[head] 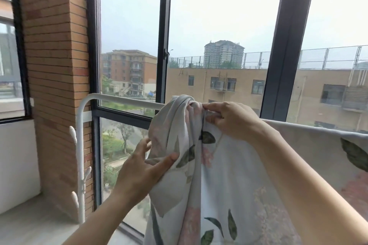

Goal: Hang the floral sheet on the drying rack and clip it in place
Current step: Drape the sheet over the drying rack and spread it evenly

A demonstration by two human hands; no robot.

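I log: right hand (229,119) pinches the floral sheet (229,185) bunched on the rack rail (123,99), left hand (143,167) grips its fold below; bare rail extends frame-left.

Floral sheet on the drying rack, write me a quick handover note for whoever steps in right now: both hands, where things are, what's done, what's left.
Right hand: pinches the bunched top of the floral sheet at the top rail of the drying rack.
Left hand: holds the hanging bunch lower down, thumb across the fabric.
Sheet: draped over the rail to the right, gathered at its left end; the rail's left stretch is bare.
Done: sheet is over the rail.
Left: probably spread the bunch along the rail, then clip it; no clip in view.
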